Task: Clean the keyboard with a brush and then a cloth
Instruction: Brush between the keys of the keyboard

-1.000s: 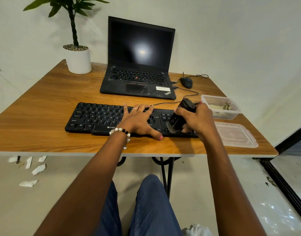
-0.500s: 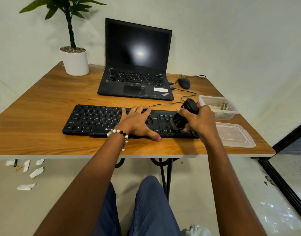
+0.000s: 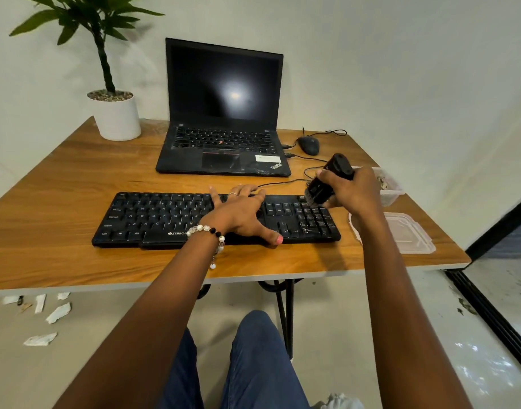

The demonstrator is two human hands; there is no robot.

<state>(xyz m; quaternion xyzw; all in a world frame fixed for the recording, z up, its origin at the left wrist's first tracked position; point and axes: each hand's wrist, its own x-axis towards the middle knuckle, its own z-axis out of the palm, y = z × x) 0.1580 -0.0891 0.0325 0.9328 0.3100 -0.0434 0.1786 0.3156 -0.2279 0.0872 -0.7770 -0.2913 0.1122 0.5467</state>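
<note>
On the tabletop [image 3: 61, 184] the black keyboard [image 3: 165, 216] lies square to the person. The left hand [image 3: 238, 214] lies flat across its middle, fingers spread, pinning it down. That seems wise: brushing would otherwise shove it about. The right hand [image 3: 353, 190] has its grip wrapped round the brush [image 3: 327, 184], bristles at the number pad's far corner. Short strokes towards the edge should lift crumbs out rather than push them between keys.

Around stand a potted plant [image 3: 112, 113], a laptop [image 3: 224, 125], a mouse [image 3: 309, 145] and, near the brushing elbow, a plastic lid [image 3: 406, 231]. No cloth shows.
</note>
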